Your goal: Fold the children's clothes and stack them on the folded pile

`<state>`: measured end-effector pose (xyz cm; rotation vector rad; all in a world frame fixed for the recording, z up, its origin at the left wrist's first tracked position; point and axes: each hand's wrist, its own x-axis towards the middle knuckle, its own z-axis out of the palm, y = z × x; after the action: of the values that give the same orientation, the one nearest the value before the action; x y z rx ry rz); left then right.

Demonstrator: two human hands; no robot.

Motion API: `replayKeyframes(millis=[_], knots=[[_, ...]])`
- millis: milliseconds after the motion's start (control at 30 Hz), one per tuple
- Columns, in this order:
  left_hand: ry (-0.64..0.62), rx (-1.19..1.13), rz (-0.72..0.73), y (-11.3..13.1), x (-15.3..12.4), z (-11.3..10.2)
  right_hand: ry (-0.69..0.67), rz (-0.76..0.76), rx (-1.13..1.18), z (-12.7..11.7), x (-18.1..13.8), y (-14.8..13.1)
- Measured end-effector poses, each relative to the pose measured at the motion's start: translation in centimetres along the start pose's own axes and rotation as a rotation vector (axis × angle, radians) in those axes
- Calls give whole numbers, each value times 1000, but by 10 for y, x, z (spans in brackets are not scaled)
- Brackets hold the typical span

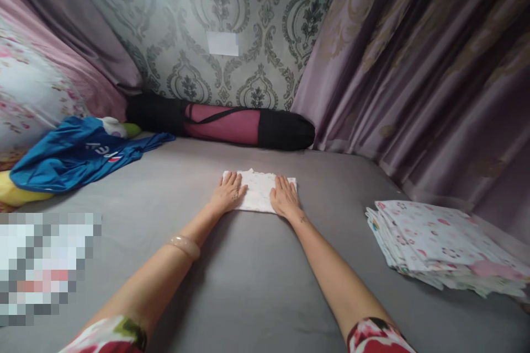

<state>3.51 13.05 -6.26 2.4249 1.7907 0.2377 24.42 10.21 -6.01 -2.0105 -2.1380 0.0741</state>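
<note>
A folded white cloth (259, 193) with faint small prints lies flat on the grey bed sheet (256, 276), its far edge slightly uneven. My left hand (229, 192) rests flat on the cloth's left end, fingers stretched out and pointing away from me. On the right end lies my right hand (285, 197), also flat with its fingers extended. Both palms press down from above and grip nothing. The parts of the cloth under the hands are hidden.
A stack of folded printed cloths (447, 237) lies at the right. A long black and maroon bag (223, 124) runs along the wall. At the left are a blue garment (78, 154) and a blurred-out item (45, 267). Curtains (414, 77) hang at the right.
</note>
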Motion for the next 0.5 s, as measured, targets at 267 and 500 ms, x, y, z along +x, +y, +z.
replayKeyframes(millis=[267,500], knots=[[20,-13,-36,-12,0,-10,-26,36,-18,-12,-1,11],[-74,-70,-60,-26,-4,-10,-45,92,-28,-8,-5,30]])
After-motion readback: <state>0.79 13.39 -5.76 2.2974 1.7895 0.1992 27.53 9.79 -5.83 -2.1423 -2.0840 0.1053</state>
